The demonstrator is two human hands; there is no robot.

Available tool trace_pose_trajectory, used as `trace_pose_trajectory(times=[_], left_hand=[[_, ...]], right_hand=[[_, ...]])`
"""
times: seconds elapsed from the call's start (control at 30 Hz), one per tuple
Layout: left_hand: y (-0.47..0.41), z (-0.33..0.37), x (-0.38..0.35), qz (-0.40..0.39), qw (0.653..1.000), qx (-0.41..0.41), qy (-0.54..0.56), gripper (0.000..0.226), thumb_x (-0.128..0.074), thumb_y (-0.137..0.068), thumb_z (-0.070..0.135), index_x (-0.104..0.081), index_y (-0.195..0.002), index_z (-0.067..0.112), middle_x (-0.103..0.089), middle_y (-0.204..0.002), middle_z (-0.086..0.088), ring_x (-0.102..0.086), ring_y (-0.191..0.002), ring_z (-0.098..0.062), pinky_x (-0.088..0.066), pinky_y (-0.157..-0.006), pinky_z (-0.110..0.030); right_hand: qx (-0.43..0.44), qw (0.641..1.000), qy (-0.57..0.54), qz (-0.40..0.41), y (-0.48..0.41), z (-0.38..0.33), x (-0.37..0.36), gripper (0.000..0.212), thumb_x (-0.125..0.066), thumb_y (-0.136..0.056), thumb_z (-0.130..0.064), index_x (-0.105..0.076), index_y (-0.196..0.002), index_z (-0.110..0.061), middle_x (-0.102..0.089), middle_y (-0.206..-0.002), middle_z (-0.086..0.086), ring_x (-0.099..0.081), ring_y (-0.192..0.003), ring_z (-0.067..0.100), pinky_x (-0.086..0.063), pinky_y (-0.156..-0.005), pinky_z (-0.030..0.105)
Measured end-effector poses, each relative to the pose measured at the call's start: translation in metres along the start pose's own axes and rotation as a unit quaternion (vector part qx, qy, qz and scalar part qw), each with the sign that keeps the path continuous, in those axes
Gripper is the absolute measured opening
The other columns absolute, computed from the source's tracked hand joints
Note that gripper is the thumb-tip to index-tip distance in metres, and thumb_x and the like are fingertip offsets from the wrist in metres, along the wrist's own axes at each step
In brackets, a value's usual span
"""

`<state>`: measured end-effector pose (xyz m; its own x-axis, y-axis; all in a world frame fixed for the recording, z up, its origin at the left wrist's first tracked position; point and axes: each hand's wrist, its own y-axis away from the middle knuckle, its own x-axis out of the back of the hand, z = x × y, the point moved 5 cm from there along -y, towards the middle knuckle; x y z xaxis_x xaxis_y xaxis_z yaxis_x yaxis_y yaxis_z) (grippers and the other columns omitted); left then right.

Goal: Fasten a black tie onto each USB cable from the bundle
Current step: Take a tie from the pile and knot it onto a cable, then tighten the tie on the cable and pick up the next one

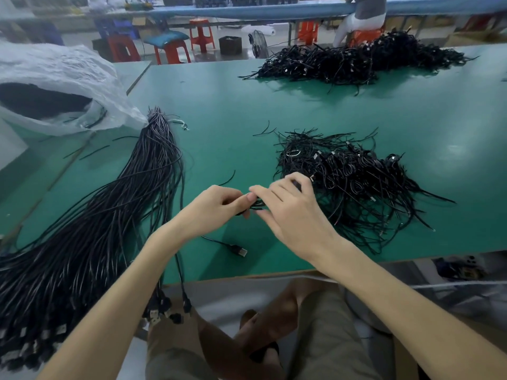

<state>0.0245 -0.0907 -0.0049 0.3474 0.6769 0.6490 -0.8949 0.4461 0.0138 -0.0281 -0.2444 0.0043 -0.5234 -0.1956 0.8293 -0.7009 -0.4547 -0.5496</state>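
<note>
My left hand (pixel 216 212) and my right hand (pixel 290 212) meet above the green table (pixel 219 111), both pinching a folded black USB cable (pixel 256 205) between the fingertips. Whether a tie is on it is hidden by the fingers. That cable's plug end (pixel 239 250) lies on the table below my hands. A long bundle of black USB cables (pixel 115 209) stretches along the left, plugs hanging over the front edge. A pile of coiled cables and loose black ties (pixel 351 182) sits just right of my hands.
A second large heap of black cables (pixel 354 61) lies at the far side of the table. A white plastic bag (pixel 55 86) stands open at the left. Red stools (pixel 201 34) and another bench with a seated person are beyond.
</note>
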Motion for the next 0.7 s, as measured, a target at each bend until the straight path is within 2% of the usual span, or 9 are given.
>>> trace_pose_trajectory(times=[0.1,0.23,0.27,0.33,0.4,0.47,0.53,0.63,0.7], left_hand=[[0.001,-0.01,0.012,0.054,0.996,0.013,0.074,0.044,-0.048,-0.103,0.047,-0.071,-0.093,0.011,-0.054,-0.064,0.001,-0.051,-0.055,-0.016,-0.044,-0.055,-0.03],[0.008,-0.03,0.031,0.11,0.994,0.014,-0.003,0.009,-0.062,-0.102,0.019,-0.07,-0.1,0.017,-0.07,-0.085,0.005,-0.064,-0.072,-0.013,-0.049,-0.065,-0.021],[0.011,-0.036,0.033,0.098,0.994,0.02,-0.035,0.004,-0.067,-0.098,0.018,-0.07,-0.101,0.021,-0.07,-0.092,0.007,-0.064,-0.079,-0.01,-0.047,-0.069,-0.018],[0.016,-0.045,0.031,0.029,0.996,0.026,-0.08,0.012,-0.078,-0.09,0.026,-0.072,-0.099,0.031,-0.067,-0.103,0.011,-0.062,-0.088,-0.003,-0.044,-0.074,-0.017],[0.023,-0.051,0.022,-0.064,0.991,0.037,-0.108,0.018,-0.082,-0.083,0.039,-0.071,-0.097,0.04,-0.06,-0.111,0.016,-0.056,-0.095,0.004,-0.041,-0.078,-0.019],[0.028,-0.053,0.013,-0.114,0.982,0.045,-0.141,0.022,-0.084,-0.079,0.045,-0.07,-0.096,0.044,-0.052,-0.114,0.019,-0.046,-0.101,0.006,-0.037,-0.084,-0.023],[0.027,-0.051,0.008,-0.101,0.979,0.039,-0.17,0.02,-0.086,-0.078,0.042,-0.069,-0.088,0.043,-0.05,-0.112,0.018,-0.04,-0.102,0.005,-0.032,-0.088,-0.029],[0.023,-0.044,0.002,-0.085,0.977,0.035,-0.191,0.019,-0.085,-0.081,0.035,-0.067,-0.078,0.04,-0.053,-0.104,0.016,-0.041,-0.101,-0.004,-0.027,-0.089,-0.032],[0.021,-0.041,-0.003,-0.083,0.98,0.035,-0.179,0.016,-0.08,-0.087,0.033,-0.066,-0.08,0.037,-0.058,-0.1,0.013,-0.048,-0.102,-0.011,-0.032,-0.091,-0.034]], right_hand=[[-0.013,0.999,-0.038,0.019,-0.001,0.007,0.003,0.024,-0.068,-0.097,-0.024,-0.071,-0.113,-0.006,-0.072,-0.088,0.006,-0.066,-0.085,0.03,-0.054,-0.084,0.044],[-0.144,0.983,-0.115,0.008,-0.007,0.037,0.009,0.021,-0.064,-0.1,-0.019,-0.073,-0.114,-0.005,-0.074,-0.092,0.009,-0.066,-0.079,0.025,-0.055,-0.075,0.038],[-0.183,0.976,-0.119,0.007,-0.009,0.05,0.008,0.022,-0.059,-0.103,-0.022,-0.072,-0.113,-0.006,-0.072,-0.087,0.006,-0.063,-0.071,0.021,-0.052,-0.065,0.032],[-0.247,0.963,-0.107,0.009,-0.012,0.077,0.007,0.025,-0.053,-0.106,-0.025,-0.071,-0.105,-0.007,-0.06,-0.068,-0.003,-0.051,-0.052,0.01,-0.034,-0.048,0.022],[-0.302,0.949,-0.084,0.026,-0.011,0.105,0.008,0.028,-0.053,-0.107,-0.025,-0.07,-0.095,-0.007,-0.048,-0.059,-0.01,-0.044,-0.046,0.004,-0.024,-0.044,0.02],[-0.349,0.934,-0.058,0.044,-0.007,0.131,0.006,0.031,-0.052,-0.106,-0.026,-0.07,-0.092,-0.005,-0.051,-0.061,-0.005,-0.048,-0.053,0.013,-0.029,-0.05,0.024],[-0.38,0.924,-0.037,0.038,0.0,0.15,-0.002,0.034,-0.05,-0.107,-0.028,-0.068,-0.099,-0.001,-0.061,-0.078,0.009,-0.055,-0.078,0.027,-0.039,-0.062,0.033],[-0.41,0.912,-0.017,-0.021,0.013,0.16,-0.02,0.035,-0.049,-0.107,-0.03,-0.061,-0.118,0.001,-0.063,-0.112,0.02,-0.054,-0.112,0.036,-0.049,-0.081,0.046],[-0.415,0.91,-0.017,-0.023,0.021,0.158,-0.027,0.038,-0.052,-0.106,-0.033,-0.054,-0.124,0.001,-0.056,-0.122,0.022,-0.051,-0.115,0.037,-0.048,-0.088,0.046]])
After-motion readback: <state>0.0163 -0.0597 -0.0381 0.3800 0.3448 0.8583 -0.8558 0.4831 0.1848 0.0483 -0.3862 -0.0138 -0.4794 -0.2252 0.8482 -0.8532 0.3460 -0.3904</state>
